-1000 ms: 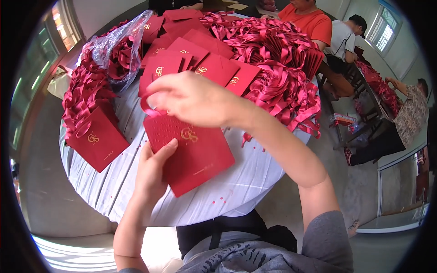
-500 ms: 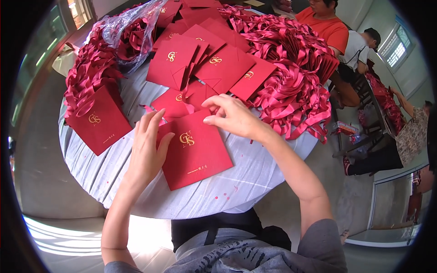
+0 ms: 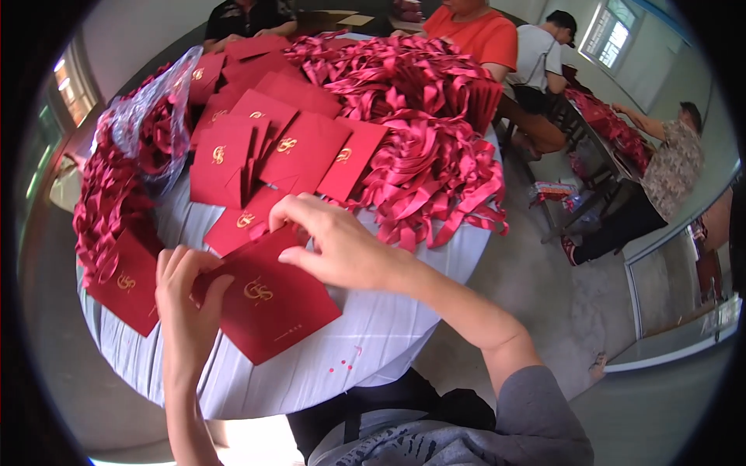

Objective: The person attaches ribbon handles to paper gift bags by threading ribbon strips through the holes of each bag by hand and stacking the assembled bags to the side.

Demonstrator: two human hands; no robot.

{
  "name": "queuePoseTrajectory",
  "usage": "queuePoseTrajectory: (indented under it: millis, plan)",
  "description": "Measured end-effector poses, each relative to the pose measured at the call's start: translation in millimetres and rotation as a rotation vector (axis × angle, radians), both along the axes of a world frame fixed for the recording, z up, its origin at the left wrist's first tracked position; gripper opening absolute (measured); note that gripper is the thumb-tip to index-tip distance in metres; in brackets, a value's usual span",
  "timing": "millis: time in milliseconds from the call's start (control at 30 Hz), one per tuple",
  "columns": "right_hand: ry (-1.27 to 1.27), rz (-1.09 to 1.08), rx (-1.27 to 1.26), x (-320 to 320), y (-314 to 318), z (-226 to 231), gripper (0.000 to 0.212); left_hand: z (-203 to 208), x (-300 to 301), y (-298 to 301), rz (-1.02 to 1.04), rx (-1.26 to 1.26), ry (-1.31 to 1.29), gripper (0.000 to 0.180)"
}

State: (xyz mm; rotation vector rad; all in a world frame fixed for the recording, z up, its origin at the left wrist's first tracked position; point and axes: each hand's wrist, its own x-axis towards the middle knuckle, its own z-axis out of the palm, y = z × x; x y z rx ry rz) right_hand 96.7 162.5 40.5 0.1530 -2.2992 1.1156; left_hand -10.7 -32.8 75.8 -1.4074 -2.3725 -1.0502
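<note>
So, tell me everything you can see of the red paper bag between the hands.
The red paper bag looks like smooth card, flat and squarish, with a gold monogram and, near its lower edge, a line of print. It sits askew over the white tablecloth, one corner toward the person. The left hand is at its upper left edge, the right hand at its upper right; their grip is unclear.

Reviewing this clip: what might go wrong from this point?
The red packet between the left hand and right hand might crease if pinched hard along its upper edge. The tangled ribbon pile beyond the right hand could catch on it. The far-left packet lies near the edge of the table and might get nudged off.
</note>
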Motion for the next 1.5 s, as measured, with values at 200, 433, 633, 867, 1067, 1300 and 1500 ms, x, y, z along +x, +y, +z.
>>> queuePoseTrajectory:
  millis: [200, 433, 633, 867, 1067, 1300, 1500]
  plan:
    - [0.157, -0.122, 0.295, 37, -21, 24, 0.032, 25, 40, -9, 0.007, -0.095, 0.305, 0.014]
    - [0.165, -0.245, 0.366, 37, -21, 16, 0.031, 23, 44, -5, 0.02, -0.193, 0.67, 0.015]
    - [0.237, -0.317, 0.402, 41, -30, 20, 0.031, 24, 47, -16, -0.048, -0.09, 0.196, 0.013]
    - [0.26, -0.229, 0.308, 44, -23, 14, 0.025, 30, 25, -29, -0.079, -0.189, -0.003, 0.008]
    - [0.048, -0.151, -0.192, 49, 17, 30, 0.023, 19, 2, -27, -0.031, -0.031, -0.159, 0.008]
    - [-0.181, -0.522, 0.49, 68, 65, -10, 0.021, -5, -18, -14, -0.015, 0.114, -0.216, 0.008]
    - [-0.163, -0.613, 0.713, 51, 59, -30, 0.015, -17, -28, -12, -0.068, 0.154, -0.27, 0.006]
